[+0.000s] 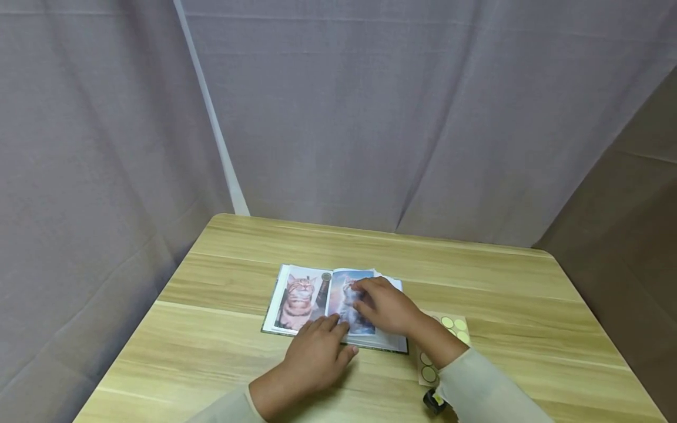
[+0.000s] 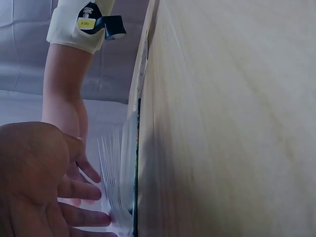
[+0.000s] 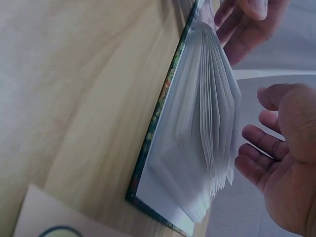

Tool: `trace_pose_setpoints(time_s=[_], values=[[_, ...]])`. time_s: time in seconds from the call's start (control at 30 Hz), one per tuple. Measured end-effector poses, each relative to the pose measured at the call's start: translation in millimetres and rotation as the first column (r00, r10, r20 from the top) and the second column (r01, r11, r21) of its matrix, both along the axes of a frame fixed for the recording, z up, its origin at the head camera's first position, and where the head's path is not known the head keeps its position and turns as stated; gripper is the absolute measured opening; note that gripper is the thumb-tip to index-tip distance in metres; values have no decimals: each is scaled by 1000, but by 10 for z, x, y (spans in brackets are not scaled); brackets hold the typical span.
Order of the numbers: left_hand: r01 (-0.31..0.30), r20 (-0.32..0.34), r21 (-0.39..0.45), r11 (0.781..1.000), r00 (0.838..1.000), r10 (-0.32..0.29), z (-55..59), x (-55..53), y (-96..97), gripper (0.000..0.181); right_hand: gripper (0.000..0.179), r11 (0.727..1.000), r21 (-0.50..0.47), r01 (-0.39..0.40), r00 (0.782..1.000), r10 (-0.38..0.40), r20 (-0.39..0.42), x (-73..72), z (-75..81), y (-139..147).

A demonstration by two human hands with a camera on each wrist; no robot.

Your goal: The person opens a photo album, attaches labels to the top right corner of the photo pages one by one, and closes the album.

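A photo album (image 1: 280,305) lies open on the table, with a picture of an orange cat (image 1: 300,296) on its left page and a second cat picture (image 1: 344,294) on its right page. My left hand (image 1: 317,355) rests its extended fingers at the album's near edge by the middle fold. Over the right page is my right hand (image 1: 388,305), its fingers loosely bent. The right wrist view shows those fingers beside the fanned pages (image 3: 210,118), pinching none of them. A dark green patterned cover (image 3: 158,116) lies under the pages.
Under the right forearm lies a card with round yellow-green circles (image 1: 427,374), partly hidden by the arm. A small black device (image 1: 435,402) is strapped at the right sleeve. The wooden table (image 1: 211,364) is bordered by grey curtains (image 1: 328,117).
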State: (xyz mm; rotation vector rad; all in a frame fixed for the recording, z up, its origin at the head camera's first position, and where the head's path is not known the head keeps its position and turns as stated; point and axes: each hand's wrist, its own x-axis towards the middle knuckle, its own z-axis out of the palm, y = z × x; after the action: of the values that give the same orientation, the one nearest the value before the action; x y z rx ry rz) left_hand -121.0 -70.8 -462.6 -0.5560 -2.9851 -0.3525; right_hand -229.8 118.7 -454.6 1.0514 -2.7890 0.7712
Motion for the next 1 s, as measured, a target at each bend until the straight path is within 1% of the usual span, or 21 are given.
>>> trace_pose_setpoints(time_s=[0.17,0.27,0.37,0.47,0.57,0.63,0.77,0.9,1.0], values=[[23,-53,3,1000,998,-23,-10,-1,15,48,35,1000,-21,-14,999,14,-30,77,0,79],[42,-100,9,999,994,-41,-11,7,31,46,35,999,-35,-14,999,13,-36,139,-4,150],[61,-141,30,998,988,-56,-11,12,58,43,34,999,-35,7,1000,-8,-29,204,-14,241],[93,-184,52,994,980,-82,-4,22,92,40,35,999,-30,31,999,-31,-16,277,-22,340],[120,-211,54,991,972,-106,-5,30,120,38,36,998,-28,48,999,-48,0,348,-30,434],[137,-218,52,989,968,-123,-7,38,133,37,35,998,-29,57,998,-57,5,386,-42,491],[188,-207,57,981,963,-172,-7,50,157,34,34,996,-31,79,997,-79,15,439,-83,589],[259,-203,38,965,948,-246,0,65,192,33,32,995,-30,95,995,-95,10,472,-122,684],[296,-202,14,955,936,-287,-2,81,232,34,33,994,-27,108,994,-108,9,490,-152,775]])
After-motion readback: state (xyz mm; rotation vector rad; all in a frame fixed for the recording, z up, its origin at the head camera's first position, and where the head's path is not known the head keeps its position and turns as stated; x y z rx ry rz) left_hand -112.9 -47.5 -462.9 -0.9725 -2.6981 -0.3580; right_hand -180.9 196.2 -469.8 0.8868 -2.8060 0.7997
